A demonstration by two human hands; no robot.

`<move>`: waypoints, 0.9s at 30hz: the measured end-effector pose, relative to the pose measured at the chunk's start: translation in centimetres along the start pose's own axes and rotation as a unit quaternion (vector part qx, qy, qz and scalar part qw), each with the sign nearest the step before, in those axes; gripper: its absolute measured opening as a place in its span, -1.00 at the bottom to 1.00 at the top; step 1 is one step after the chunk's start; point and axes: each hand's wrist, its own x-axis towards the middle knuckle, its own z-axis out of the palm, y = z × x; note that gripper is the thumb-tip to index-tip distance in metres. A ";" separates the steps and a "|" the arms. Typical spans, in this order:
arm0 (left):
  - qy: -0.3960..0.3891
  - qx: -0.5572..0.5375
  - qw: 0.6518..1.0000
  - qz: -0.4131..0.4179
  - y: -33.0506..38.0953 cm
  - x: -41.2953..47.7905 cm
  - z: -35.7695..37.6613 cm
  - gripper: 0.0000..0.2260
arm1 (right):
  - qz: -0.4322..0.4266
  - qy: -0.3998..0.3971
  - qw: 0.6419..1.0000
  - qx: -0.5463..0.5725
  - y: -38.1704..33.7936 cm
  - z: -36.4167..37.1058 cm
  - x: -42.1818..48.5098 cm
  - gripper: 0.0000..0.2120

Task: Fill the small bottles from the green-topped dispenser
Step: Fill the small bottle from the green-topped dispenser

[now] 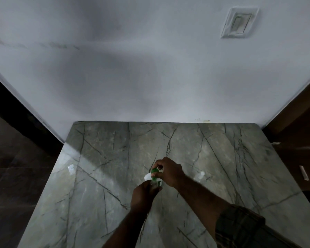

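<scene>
The green-topped dispenser [154,173] has a white body and stands near the middle of the grey marble table [104,176]. My right hand [168,171] is wrapped over its green top from above. My left hand [143,196] holds a small clear bottle [155,184] just below the dispenser's spout; most of that bottle is hidden by my fingers. Another small clear bottle [201,175] lies on the table to the right of my hands.
A small clear item [71,169] rests near the table's left edge. The table butts against a white wall [150,77] with a switch plate [239,23]. Dark floor lies to the left, dark wooden furniture [297,140] to the right.
</scene>
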 end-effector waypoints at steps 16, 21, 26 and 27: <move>-0.012 0.023 1.000 0.008 -0.5 0.0 -0.1 -0.74 | 0.001 0.000 1.000 0.004 0.4 0.5 -0.2 -0.73; -0.004 0.014 1.000 0.005 -0.2 0.0 -0.3 -0.73 | 0.004 0.000 1.000 0.009 0.2 0.2 0.1 -0.75; -0.016 0.021 1.000 0.000 -0.5 0.1 0.1 -0.74 | 0.013 -0.009 1.000 0.009 0.7 0.6 -0.1 -0.71; -0.021 0.023 1.000 0.001 -0.7 0.0 0.1 -0.75 | 0.016 -0.009 1.000 0.009 0.6 0.6 -0.2 -0.71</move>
